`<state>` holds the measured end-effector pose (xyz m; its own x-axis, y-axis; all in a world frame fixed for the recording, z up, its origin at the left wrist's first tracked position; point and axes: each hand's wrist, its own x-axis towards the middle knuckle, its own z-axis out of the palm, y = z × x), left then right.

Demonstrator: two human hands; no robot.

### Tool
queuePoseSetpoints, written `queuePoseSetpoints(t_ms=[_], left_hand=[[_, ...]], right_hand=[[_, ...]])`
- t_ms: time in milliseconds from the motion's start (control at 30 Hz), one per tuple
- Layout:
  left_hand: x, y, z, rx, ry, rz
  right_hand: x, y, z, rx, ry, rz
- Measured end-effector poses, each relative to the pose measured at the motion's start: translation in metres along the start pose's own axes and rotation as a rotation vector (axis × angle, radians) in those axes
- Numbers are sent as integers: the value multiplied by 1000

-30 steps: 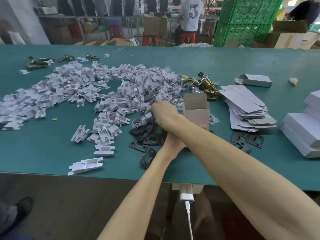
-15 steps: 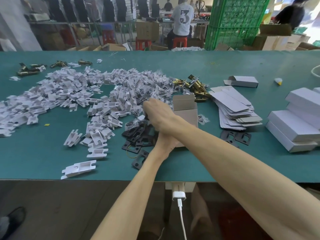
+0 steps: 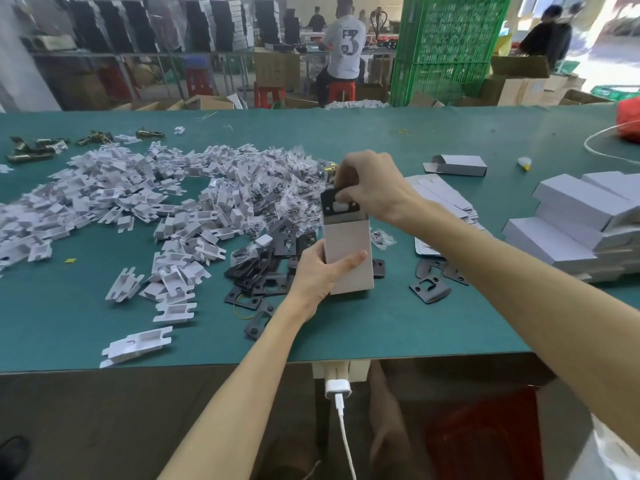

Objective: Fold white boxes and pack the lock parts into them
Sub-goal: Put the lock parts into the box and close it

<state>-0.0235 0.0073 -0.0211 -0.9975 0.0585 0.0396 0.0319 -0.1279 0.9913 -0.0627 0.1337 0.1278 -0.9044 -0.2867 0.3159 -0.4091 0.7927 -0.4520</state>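
Note:
My left hand grips an upright white box standing on the green table, thumb across its front. My right hand pinches a black lock plate at the box's open top; the plate's lower edge sits at the opening. More black plates lie in a heap left of the box, and others lie to its right. A big pile of white plastic inserts and bagged screws spreads across the left half of the table.
Flat unfolded box blanks lie behind my right forearm. Closed white boxes are stacked at the right. One folded box lies farther back. Brass lock parts sit at the far left. A charger and cable hang below the table edge.
My right hand left the pile of black plates and rose with one plate to the top of the box. My left hand, hidden under the right arm before, now shows gripping the box.

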Motion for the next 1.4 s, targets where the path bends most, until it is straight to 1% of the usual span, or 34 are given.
queuePoseSetpoints(t_ms=[133,333,633,733,833,967,1033,1200,1233,1267,1333,1367,1400], left_hand=[[0,0,0,2,-2,6],[0,-1,-1,0,-10,16],[2,-4,-2,28,-17,25],[2,-4,-2,34,-11,23],[1,-3,-1,34,-15,22],[0,-2,-2,29,-25,24],[1,-2,-3,31,-31,21],[0,-1,-2,29,-21,13],[-1,-1,-1,21,-19,13],[-1,-1,-1,14,-17,15],[0,-1,-1,11,-16,20],[0,-1,-2,12,-19,21],[1,-2,-2,10,-22,22]], right_hand=[[-15,16,5,30,5,-7],[-19,21,5,80,-29,-46],[-24,22,12,66,-93,-77],[-26,20,19,45,-83,-81],[-28,18,24,-3,-107,-71],[-30,16,27,-137,-136,-101],[-30,15,26,-154,-145,-98],[-29,9,22,-207,-249,-122],[-29,10,18,-167,-243,-121],[-29,10,13,-97,-191,-119],[-22,14,1,95,51,-78],[-18,18,-4,190,181,-32],[-14,22,-7,249,268,21]])
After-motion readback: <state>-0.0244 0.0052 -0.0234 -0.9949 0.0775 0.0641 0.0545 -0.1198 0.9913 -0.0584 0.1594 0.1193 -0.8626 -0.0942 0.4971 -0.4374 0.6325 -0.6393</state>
